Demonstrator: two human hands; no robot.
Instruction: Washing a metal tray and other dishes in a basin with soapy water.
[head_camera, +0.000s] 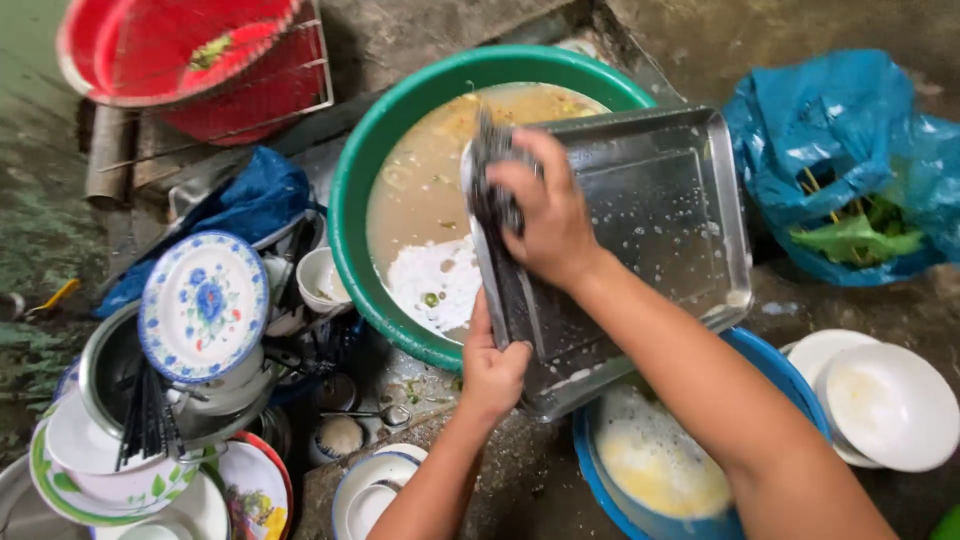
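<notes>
I tilt the steel tray (640, 220) over the green basin (350, 200): my left hand (492, 370) clamps its lower edge steady, my right hand (545, 215) closes around a dark scrubber (490, 160) against its rim.

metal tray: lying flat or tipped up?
Tipped. The metal tray is held on edge over the green basin; left hand grips its lower rim, right hand presses a dark scrubber against it.
</notes>
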